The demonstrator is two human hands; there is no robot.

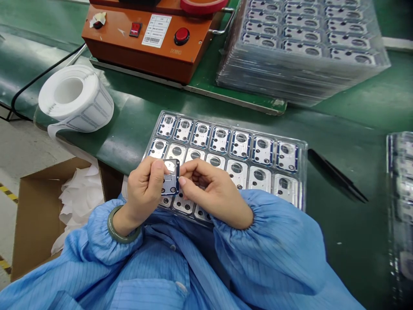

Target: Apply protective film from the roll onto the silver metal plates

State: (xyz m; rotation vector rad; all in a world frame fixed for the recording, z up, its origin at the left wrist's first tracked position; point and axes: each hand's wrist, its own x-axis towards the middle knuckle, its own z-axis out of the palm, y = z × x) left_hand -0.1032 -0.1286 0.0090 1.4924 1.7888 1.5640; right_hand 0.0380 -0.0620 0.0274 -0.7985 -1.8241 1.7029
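Observation:
My left hand [146, 187] pinches a small rectangular metal plate [170, 183] by its left side, thumb on top. The plate has a dark blue border, a large round feature and smaller dark round holes, and it is tilted up above the tray. At its right edge are the curled thumb and forefinger of my right hand [211, 185], closed against that edge; whether a thin film is between them I cannot make out. Beneath both hands lies a clear plastic tray [303, 172] with rows of similar plates in its pockets. My forearms hide part of its near rows.
A white label roll [77, 97] stands at the left, its strip hanging toward a cardboard box [35, 215] of white paper scraps. Behind are an orange machine [145, 47] and tall stacked trays [290, 77]. Black tweezers [337, 174] lie to the right, near another tray stack [400, 193].

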